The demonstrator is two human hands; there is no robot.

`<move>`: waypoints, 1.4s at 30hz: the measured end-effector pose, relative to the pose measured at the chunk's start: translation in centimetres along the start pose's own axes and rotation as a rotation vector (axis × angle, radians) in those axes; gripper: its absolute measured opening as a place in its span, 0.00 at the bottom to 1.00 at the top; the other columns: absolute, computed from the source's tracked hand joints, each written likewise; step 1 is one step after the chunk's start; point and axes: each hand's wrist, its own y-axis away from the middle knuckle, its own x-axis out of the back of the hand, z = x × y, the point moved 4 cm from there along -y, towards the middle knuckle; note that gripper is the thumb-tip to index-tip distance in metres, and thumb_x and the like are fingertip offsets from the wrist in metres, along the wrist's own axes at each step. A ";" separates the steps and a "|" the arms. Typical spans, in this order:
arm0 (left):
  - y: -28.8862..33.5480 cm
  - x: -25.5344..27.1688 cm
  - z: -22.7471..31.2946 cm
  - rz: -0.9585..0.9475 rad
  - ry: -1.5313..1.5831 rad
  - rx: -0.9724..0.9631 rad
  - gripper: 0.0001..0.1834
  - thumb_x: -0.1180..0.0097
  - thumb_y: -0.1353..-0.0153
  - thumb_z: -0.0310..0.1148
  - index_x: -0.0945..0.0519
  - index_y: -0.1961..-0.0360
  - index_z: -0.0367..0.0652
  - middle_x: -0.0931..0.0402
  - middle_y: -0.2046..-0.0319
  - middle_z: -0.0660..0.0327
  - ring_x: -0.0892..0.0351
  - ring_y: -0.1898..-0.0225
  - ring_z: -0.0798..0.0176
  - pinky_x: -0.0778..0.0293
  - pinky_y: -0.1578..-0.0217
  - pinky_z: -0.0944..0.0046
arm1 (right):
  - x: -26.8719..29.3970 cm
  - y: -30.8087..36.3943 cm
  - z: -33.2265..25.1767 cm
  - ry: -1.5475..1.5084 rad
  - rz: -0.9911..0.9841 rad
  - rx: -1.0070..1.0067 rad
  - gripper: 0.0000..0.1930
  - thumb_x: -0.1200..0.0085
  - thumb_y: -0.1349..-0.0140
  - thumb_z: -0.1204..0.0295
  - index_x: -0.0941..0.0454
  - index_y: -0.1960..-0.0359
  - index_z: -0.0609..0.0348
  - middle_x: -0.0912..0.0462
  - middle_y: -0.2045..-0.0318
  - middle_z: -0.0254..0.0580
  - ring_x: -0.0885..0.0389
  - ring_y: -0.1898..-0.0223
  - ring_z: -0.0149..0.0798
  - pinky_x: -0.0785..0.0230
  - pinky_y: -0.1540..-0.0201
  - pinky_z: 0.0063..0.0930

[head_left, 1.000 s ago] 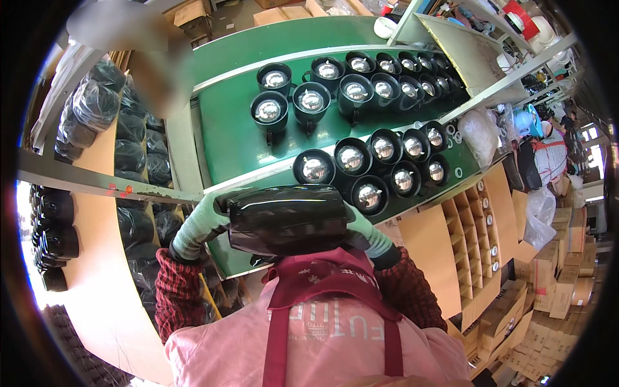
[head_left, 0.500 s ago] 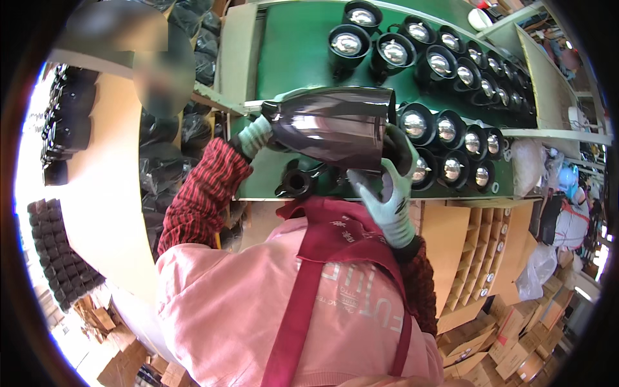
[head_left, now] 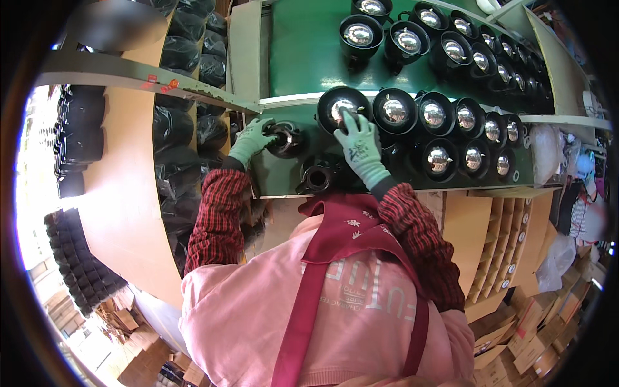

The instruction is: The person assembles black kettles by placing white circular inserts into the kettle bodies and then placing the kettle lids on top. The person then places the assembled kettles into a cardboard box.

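My left hand (head_left: pixel 252 139), in a pale green glove, is closed on the near side of a round black jug part (head_left: pixel 287 142); its thumb lies at the edge. My right hand (head_left: pixel 362 148), gloved alike, reaches over an upturned black jug (head_left: pixel 321 116), its fingers stretched out and apart. The fingertips are at the silver domed liner (head_left: pixel 336 111) inside that jug; whether they press on it I cannot tell. Between my hands, near the bench's front edge, lies another black jug part (head_left: pixel 316 179) with a round opening.
Several upturned black jugs (head_left: pixel 394 111) with silver domes line the green bench (head_left: pixel 303 58). A grey rail (head_left: pixel 290 101) crosses it. Left are cardboard sheets (head_left: pixel 122 213) and stacked plastic-wrapped black goods (head_left: pixel 177 161). An open divided carton (head_left: pixel 496 238) stands at the right.
The large black jug held lengthwise between both hands is no longer held so. My left hand has moved onto a black part; my right has gone from the jug's mouth to a silver dome.
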 end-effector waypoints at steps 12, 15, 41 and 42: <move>-2.0 0.2 22.9 0.361 -0.244 -1.007 0.31 0.38 0.45 0.35 0.24 0.37 0.56 0.30 0.36 0.57 0.33 0.34 0.48 0.40 0.34 0.41 | 6.2 5.6 1.7 -0.580 -0.031 -0.218 0.19 0.38 0.41 0.66 0.22 0.47 0.53 0.22 0.45 0.45 0.26 0.43 0.51 0.34 0.40 0.42; -7.4 -4.0 24.5 0.335 -0.481 -1.189 0.15 0.42 0.41 0.38 0.18 0.51 0.58 0.25 0.48 0.66 0.28 0.41 0.56 0.36 0.39 0.48 | 9.6 9.7 4.0 -0.634 0.084 -0.312 0.17 0.38 0.41 0.69 0.20 0.49 0.54 0.20 0.49 0.43 0.24 0.46 0.51 0.32 0.42 0.44; -11.4 18.9 15.6 0.274 -0.461 -0.349 0.19 0.37 0.41 0.39 0.15 0.48 0.54 0.17 0.49 0.59 0.18 0.48 0.53 0.23 0.48 0.54 | 5.1 18.9 5.3 -0.762 -0.043 -0.600 0.17 0.39 0.42 0.68 0.20 0.50 0.53 0.18 0.53 0.43 0.22 0.50 0.51 0.32 0.44 0.43; -13.5 18.7 15.0 0.292 -0.487 -0.345 0.18 0.37 0.41 0.39 0.15 0.48 0.54 0.17 0.50 0.60 0.18 0.48 0.53 0.23 0.48 0.54 | 4.7 19.0 5.4 -0.772 -0.064 -0.598 0.17 0.39 0.42 0.68 0.20 0.50 0.53 0.18 0.53 0.43 0.22 0.50 0.51 0.31 0.44 0.43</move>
